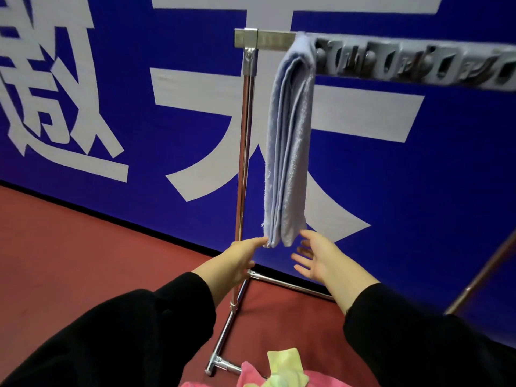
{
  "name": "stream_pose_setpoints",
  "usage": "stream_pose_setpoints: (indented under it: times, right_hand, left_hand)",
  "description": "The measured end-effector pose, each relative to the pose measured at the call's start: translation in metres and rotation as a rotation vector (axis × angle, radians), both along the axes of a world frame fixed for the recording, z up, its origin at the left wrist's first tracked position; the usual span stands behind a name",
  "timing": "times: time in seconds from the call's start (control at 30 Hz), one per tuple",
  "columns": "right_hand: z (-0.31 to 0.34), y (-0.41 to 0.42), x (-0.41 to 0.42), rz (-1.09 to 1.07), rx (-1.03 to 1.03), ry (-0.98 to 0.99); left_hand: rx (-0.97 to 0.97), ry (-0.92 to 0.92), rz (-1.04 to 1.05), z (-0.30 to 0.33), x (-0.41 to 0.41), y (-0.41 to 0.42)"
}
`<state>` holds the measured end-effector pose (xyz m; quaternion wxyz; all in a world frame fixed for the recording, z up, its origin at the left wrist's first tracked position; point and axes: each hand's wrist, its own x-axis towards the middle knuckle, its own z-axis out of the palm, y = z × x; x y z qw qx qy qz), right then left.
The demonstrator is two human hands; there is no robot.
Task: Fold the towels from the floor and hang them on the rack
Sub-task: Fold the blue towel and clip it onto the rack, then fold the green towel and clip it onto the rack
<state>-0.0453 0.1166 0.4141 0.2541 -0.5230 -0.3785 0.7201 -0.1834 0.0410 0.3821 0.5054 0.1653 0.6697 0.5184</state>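
The left hand reaches out, fingers straight, tips touching the bottom edge of the folded blue towel hanging over the rack bar. The right hand, fingers spread, holds nothing just beside it. Pink towel and yellow towel lie on the floor.
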Motion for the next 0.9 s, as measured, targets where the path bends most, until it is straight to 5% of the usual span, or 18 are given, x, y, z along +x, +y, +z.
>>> stream_pose_setpoints:
  times: [0.23, 0.5, 0.9]
  right_hand:
    - [0.093, -0.054, 0.046, 0.011, 0.271, 0.06]
    - [0.161, -0.141, 0.13, -0.102, 0.716, -0.034]
    - [0.109, -0.206, 0.213, -0.166, 0.826, -0.065]
  left_hand:
    - [0.173, 0.371, 0.059, 0.109, 0.018, -0.042]
    - [0.579, 0.457, -0.084, 0.202, 0.109, -0.112]
    - [0.704, 0.363, -0.163, 0.14, 0.211, -0.168]
